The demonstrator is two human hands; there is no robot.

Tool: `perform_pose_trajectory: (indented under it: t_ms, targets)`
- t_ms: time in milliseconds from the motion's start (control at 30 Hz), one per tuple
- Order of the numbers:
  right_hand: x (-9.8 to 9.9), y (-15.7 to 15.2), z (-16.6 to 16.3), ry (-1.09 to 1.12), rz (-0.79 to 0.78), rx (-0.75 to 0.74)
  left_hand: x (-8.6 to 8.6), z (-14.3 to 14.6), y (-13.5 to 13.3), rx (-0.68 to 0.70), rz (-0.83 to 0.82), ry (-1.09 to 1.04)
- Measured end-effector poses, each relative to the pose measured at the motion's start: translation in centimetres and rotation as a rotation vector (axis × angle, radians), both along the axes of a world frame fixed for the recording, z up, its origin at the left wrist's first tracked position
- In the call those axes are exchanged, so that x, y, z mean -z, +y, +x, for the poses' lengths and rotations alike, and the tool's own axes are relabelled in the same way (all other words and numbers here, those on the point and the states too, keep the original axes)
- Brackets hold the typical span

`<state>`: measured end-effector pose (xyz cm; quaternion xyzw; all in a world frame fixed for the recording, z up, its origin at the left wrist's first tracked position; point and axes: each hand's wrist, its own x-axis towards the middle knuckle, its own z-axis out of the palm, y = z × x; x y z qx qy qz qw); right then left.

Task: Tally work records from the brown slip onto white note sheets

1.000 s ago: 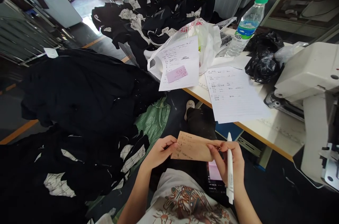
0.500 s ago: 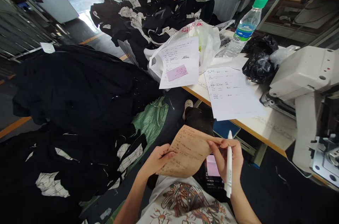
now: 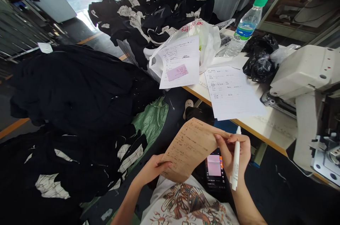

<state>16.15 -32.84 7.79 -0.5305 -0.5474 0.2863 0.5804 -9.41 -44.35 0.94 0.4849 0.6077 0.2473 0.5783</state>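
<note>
A brown sheet of paper [image 3: 190,147] covered in handwriting is stretched at a tilt above my lap. My left hand [image 3: 155,169] pinches its lower left edge, thumb on top. At the upper right corner my right hand [image 3: 236,150] grips the same sheet between thumb and fingers. A white pen [image 3: 236,161] is also tucked in the right hand, standing nearly upright with its tip up. Under the right wrist a phone [image 3: 215,179] with a lit screen rests on my leg, partly hidden by the sheet and hand.
A white sewing table [image 3: 276,129] carries written sheets [image 3: 233,94], a plastic bag [image 3: 209,46], a water bottle [image 3: 243,30], a black bag [image 3: 261,58] and a sewing machine [image 3: 305,72]. Dark garments [image 3: 74,83] pile up on the left, beside a green sack [image 3: 151,118].
The brown sheet has tilted more steeply. My right hand has moved slightly up and right with the pen, my left hand down and left. More of the phone shows.
</note>
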Motion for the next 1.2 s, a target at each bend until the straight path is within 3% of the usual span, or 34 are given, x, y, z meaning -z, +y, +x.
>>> perform_pose_trajectory:
  t_ms: [133,300,500,667,833,933,1000,1100,1200]
  targets:
    - [0.5,-0.2,-0.5,-0.007,-0.033,-0.011,1.3,-1.8,-2.1,-0.211,-0.002,0.091]
    - [0.3,-0.5,-1.7,0.114,-0.012,-0.064,1.9,-3.8,-4.8,-0.354,-0.113,0.011]
    - [0.3,-1.1,-2.2,0.152,0.010,-0.331,4.7,-5.0,-6.2,-0.450,-0.171,-0.017]
    - [-0.6,-1.0,-1.3,0.110,0.041,-0.081,6.1,-6.8,-7.0,-0.542,-0.129,0.083]
    - [-0.7,-0.9,-0.2,0.070,-0.021,-0.046,5.1,-8.6,-7.3,-0.604,-0.060,0.168]
    - [-0.4,-1.1,-0.1,0.069,-0.020,-0.055,3.5,-8.5,-5.5,-0.604,-0.025,0.206]
    - [-0.3,-1.2,-0.2,0.072,-0.006,-0.083,1.3,-7.6,-3.3,-0.578,0.061,0.288]
    - [-0.4,-1.4,-0.1,0.050,0.030,-0.118,-4.3,-4.9,0.6,-0.488,0.388,0.466]
    - [-0.4,-1.7,0.2,0.009,0.061,-0.134,-11.3,-1.4,2.7,-0.354,0.941,0.506]
